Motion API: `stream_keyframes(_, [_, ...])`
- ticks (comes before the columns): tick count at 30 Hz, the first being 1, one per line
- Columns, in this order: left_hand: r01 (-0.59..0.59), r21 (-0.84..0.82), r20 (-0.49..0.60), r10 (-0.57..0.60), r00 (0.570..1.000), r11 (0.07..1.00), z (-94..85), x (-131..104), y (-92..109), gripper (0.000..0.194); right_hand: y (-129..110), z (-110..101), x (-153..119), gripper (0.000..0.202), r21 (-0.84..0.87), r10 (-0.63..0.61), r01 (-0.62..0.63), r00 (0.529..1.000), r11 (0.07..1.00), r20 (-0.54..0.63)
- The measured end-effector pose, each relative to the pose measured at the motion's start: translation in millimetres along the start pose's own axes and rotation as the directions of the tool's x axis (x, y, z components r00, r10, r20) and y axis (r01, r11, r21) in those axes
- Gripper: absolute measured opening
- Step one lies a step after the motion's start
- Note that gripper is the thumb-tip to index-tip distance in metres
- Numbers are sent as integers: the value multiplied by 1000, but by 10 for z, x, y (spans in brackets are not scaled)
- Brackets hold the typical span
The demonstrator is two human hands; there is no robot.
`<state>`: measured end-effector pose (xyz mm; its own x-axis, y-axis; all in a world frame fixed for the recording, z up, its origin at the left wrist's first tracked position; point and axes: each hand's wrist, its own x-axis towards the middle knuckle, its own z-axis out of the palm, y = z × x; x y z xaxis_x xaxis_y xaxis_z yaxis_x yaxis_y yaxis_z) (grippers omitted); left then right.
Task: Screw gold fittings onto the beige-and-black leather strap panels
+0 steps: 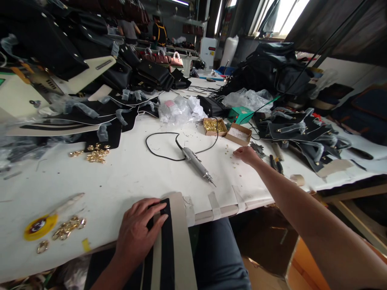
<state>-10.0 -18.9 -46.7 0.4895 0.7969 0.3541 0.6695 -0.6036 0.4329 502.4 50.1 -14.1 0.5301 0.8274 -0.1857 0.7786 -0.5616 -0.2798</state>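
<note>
At the edge of the white worktop (130, 179), a long beige panel with black strips (183, 241) lies under the half-open left grip (137, 223). The right grip (245, 154), fingertips together, is beside tiny gold-coloured pieces (227, 152); its contents cannot be told.

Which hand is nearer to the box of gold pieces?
Right. The right hand is at the tabletop, nearer the person than the box of gold pieces and to its right; the left hand is farther off, leftward, on the black strip.

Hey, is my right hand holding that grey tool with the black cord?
No, the grey tool lies on the white tabletop, apart from the right hand.
</note>
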Motion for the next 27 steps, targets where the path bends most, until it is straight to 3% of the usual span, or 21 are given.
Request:
stream_keyframes(10, [8, 2, 7, -8, 1000, 1000, -5, 9, 2, 27, -8, 58, 107, 26, -16, 78, -78, 997, 997, 6])
stream_keyframes(18, [12, -1, 6, -12, 1000, 1000, 6, 11, 9, 26, -88, -1, -19, 23, -62, 20, -24, 998, 998, -58])
stream_keyframes(22, [14, 1, 6, -14, 1000, 1000, -3, 5, 9, 26, -60, -88, -54, 24, -75, -39, 37, 999, 996, -24])
stream_keyframes(27, [12, -2, 3, -12, 1000, 1000, -24, 10, 22, 26, 184, -325, -88, 24, -77, -120, 119, 993, 990, 0])
